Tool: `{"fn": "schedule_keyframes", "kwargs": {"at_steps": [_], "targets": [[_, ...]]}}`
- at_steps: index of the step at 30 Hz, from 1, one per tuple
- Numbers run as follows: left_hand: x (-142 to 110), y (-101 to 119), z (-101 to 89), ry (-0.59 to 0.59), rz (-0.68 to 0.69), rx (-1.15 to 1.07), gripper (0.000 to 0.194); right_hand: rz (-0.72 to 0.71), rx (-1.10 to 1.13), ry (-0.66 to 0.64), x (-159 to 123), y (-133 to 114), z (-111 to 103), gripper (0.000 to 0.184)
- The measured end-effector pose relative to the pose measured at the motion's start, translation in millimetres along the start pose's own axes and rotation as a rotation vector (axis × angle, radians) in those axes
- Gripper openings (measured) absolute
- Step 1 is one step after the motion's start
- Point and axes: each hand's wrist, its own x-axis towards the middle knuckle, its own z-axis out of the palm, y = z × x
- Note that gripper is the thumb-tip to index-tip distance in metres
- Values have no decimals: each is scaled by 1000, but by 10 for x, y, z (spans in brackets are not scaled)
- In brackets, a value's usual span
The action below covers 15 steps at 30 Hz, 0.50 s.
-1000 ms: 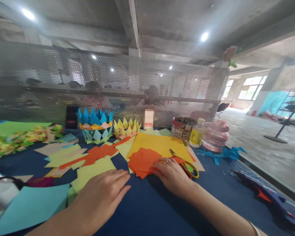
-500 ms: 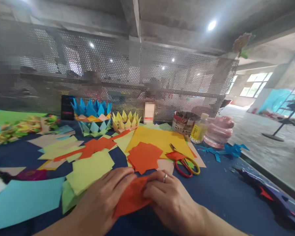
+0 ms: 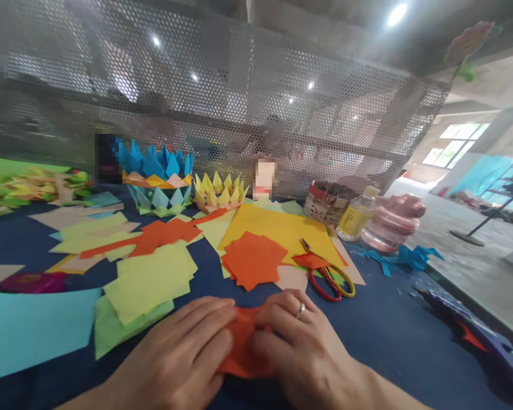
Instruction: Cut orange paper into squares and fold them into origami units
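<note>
Close in front of me, a sheet of orange paper (image 3: 244,347) is held between both hands. My left hand (image 3: 183,347) grips its left side, fingers bent over the edge. On the right side my right hand (image 3: 297,347), with a ring on one finger, pinches the paper; the fingertips are partly hidden. Just beyond lies a stack of orange paper squares (image 3: 254,259), on a larger yellow sheet (image 3: 277,222). Red and yellow handled scissors (image 3: 331,282) rest to the right of the stack. Light green paper squares (image 3: 151,279) lie left of it.
Folded paper crowns, one blue (image 3: 158,162) and one yellow (image 3: 221,193), stand at the back. A round basket (image 3: 328,202), a yellow-labelled bottle (image 3: 357,216) and a pink jar (image 3: 393,222) stand back right. A glue gun (image 3: 474,336) lies right; a light blue sheet (image 3: 38,330) left.
My right hand has brought an orange sheet from the stack toward me, and my left hand has taken hold of it too. Both hands have since closed in on it. The view has tilted downward.
</note>
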Motion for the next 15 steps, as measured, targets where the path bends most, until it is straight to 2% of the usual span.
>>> {"fn": "schedule_keyframes", "kwargs": {"at_steps": [1,2,6,9,15], "targets": [[24,13,-18,0,7,-17,25,31,-4,-9,-9,17,5,26],[52,25,-36,74,14,-35,25,62,-7,-22,-16,36,10,24],[127,66,-54,-15,-28,-102,26,112,34,-103,-22,69,4,10],[102,65,-9,7,-26,-141,25,139,89,-137,2,47,-42,1],[-7,39,73,70,-24,-182,26,115,210,-167,55,54,-134,18]]}}
